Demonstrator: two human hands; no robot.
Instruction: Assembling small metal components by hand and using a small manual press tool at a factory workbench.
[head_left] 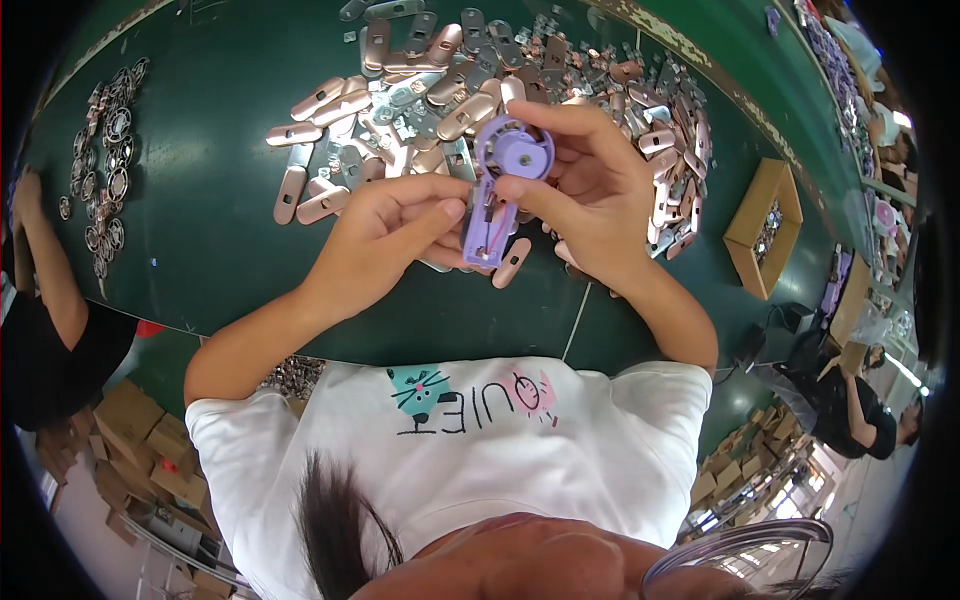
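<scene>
Above the middle of the table I hold a purple plastic housing (pixel 521 152) with a round head and a straight handle. Its handle is uncovered on this side, showing a red wire and small parts inside. My right hand (pixel 595 185) grips the housing near the head, thumb on the front and fingers behind. At the handle's left edge, the thumb and fingers of my left hand (pixel 385 235) close on it. Behind both hands spreads a heap of oblong copper-coloured and silver plates (pixel 470 112), each with a small hole. One copper-coloured plate (pixel 512 263) lies just below the handle.
Round metal rings (pixel 118 150) lie in a cluster at the left. A cardboard box (pixel 765 230) with small metal parts stands at the right. Small silver pieces (pixel 560 50) are scattered at the back. Other people's arms (pixel 50 260) show at the left edge.
</scene>
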